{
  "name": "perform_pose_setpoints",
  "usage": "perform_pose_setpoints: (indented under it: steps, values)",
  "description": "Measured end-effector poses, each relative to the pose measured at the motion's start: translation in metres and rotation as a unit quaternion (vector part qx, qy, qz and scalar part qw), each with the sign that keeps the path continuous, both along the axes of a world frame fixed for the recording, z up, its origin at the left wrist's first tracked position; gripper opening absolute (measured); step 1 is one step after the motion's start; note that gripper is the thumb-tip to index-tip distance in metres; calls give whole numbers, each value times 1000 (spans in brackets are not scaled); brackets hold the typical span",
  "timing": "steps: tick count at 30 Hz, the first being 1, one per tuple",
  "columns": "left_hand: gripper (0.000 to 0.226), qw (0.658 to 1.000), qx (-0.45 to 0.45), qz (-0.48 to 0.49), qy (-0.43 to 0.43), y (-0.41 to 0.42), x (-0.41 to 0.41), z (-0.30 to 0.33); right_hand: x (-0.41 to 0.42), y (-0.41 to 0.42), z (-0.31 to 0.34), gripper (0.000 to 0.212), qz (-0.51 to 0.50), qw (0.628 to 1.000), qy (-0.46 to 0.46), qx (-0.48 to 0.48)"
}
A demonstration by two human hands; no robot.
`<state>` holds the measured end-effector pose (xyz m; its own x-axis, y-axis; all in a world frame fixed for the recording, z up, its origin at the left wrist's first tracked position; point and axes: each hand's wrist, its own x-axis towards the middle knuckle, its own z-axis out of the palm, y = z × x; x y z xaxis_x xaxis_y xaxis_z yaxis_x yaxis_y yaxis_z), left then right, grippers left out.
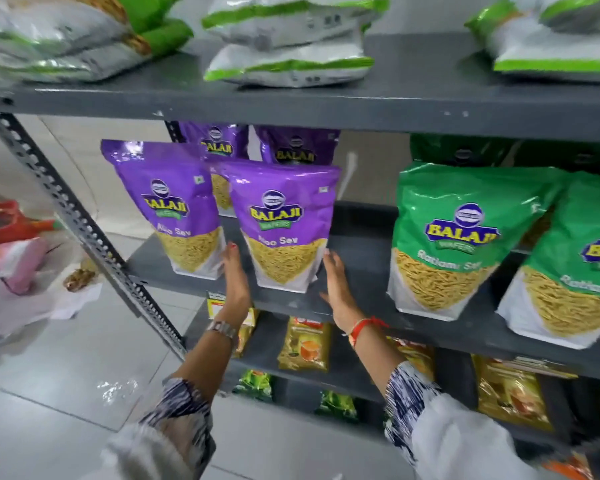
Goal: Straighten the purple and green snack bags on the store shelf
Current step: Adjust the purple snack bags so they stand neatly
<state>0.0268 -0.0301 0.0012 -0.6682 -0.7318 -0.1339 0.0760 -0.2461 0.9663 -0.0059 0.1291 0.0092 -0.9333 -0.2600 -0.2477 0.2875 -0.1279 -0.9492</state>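
On the middle grey shelf [357,258] two purple snack bags stand upright in front. The right purple bag [284,223] sits between my hands: my left hand [235,275] lies flat against its lower left edge and my right hand [336,282] flat against its lower right edge, fingers straight, neither closed around it. The left purple bag [168,202] stands just beside my left hand. Two more purple bags [297,147] stand behind. To the right, two green bags stand upright, one [461,237] nearer and another [575,268] at the frame edge.
White and green bags [291,39] lie stacked on the shelf above. Lower shelves hold yellow packets [303,342] and small green packets. A perforated metal upright [73,216] frames the rack on the left. Red and pink bags [14,237] lie on the tiled floor.
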Motion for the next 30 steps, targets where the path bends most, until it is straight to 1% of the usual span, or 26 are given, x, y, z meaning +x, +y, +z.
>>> perform_pose_setpoints:
  steps: [2, 4, 6, 10, 13, 15, 18, 20, 22, 24, 25, 26, 27, 28, 30]
  values:
    - [51, 998, 64, -14, 13, -2, -3, -1, -1, -12, -5, 52, -2, 1000, -1, -20]
    - [49, 995, 80, -62, 23, -6, -5, -2, -1, -22, -10, 48, -2, 1000, -3, -22]
    - [39, 992, 65, -107, 30, -6, -6, -5, -2, -29, -18, 46, -15, 1000, -4, -11]
    - [29, 993, 39, -106, 29, -9, -2, -9, -2, -41, -29, 39, -50, 998, 36, 0]
    - [41, 992, 9, -124, 30, -11, 0, -9, -3, -47, -28, 37, -57, 998, 38, 3]
    - [43, 991, -5, -132, 27, -16, 3, -10, -3, -49, -29, 37, -60, 997, 38, 3]
    - [43, 989, 13, -142, 27, -21, 4, -12, -1, -50, -32, 34, -54, 997, 50, 14]
    - [43, 988, 19, -149, 37, -23, 6, -11, 2, -50, -31, 40, -54, 997, 55, 20]
    - [43, 987, -6, -155, 33, -25, 9, -13, 6, -52, -30, 46, -85, 994, 63, 17]
    - [40, 991, -48, -125, 13, -32, 17, -20, 16, -59, -31, 48, -188, 978, 83, 45]
    - [33, 994, -64, -89, 20, -37, 25, -24, 23, -62, -33, 45, -249, 961, 100, 62]
    - [26, 995, -81, -36, 36, -44, 33, -26, 31, -67, -35, 38, -295, 945, 128, 64]
    - [21, 993, -104, 29, 51, -54, 41, -26, 40, -73, -35, 29, -314, 934, 163, 59]
    - [21, 986, -124, 91, 58, -65, 47, -25, 49, -82, -35, 25, -305, 930, 198, 58]
    - [19, 975, -127, 172, 58, -91, 51, -22, 62, -103, -34, 22, -239, 934, 258, 65]
